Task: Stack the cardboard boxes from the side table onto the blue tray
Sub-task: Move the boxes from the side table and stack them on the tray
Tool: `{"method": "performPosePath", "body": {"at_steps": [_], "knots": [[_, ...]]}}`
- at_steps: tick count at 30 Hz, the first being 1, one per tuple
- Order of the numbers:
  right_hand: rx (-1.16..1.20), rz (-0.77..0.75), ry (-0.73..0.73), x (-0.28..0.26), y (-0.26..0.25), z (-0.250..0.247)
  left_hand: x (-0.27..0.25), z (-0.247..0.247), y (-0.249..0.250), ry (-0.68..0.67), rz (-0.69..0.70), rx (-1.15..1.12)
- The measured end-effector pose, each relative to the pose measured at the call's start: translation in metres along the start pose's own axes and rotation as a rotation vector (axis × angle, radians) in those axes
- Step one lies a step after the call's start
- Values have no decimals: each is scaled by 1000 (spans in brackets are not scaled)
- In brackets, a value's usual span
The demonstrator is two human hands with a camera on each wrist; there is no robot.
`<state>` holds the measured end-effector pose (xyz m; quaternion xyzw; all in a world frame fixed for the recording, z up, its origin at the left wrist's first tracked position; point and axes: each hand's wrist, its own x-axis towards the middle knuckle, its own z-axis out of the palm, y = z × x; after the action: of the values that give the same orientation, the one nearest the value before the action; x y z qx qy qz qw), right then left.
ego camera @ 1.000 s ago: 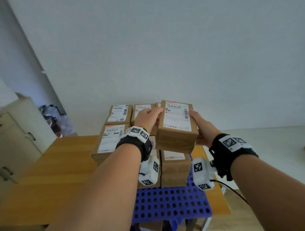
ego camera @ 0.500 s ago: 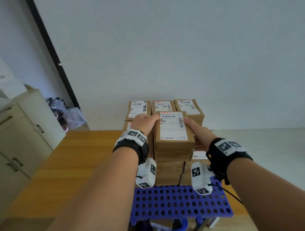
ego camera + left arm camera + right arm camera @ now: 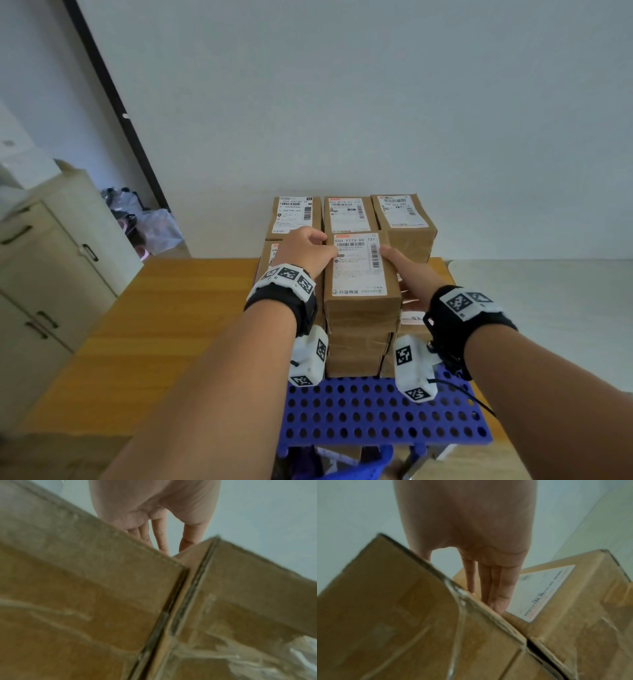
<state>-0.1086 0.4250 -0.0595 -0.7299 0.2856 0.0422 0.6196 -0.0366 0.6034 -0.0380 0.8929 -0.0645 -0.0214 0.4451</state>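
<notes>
Forearms reach over the near edge of the blue tray [image 3: 376, 418], which lies on the wooden tabletop [image 3: 164, 325]. Left hand [image 3: 303, 251] and right hand [image 3: 409, 274] press flat against opposite sides of the top box [image 3: 359, 270], fingers [image 3: 494, 588] straight down its walls, and the box sits on the front middle stack. Behind it stands a row of three labelled boxes [image 3: 347, 214] against the wall.
</notes>
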Motion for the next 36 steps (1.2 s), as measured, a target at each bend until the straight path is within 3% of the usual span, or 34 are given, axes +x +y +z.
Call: {"method": "performPosePath", "body": {"at_steps": [17, 22, 26, 31, 36], "knots": [[-39, -49, 63, 12, -2, 6, -4, 0, 0, 11, 31, 95], [-297, -159, 44, 5, -9, 7, -3, 0, 0, 16, 40, 123], [-381, -169, -61, 1, -18, 6, -1, 3, 1, 25, 35, 127], [-579, -304, -281, -5, -16, 3, 0, 5, 2, 41, 46, 132], [-674, -307, -220, -6, -18, 6, -1, 4, 0, 30, 69, 138]]}}
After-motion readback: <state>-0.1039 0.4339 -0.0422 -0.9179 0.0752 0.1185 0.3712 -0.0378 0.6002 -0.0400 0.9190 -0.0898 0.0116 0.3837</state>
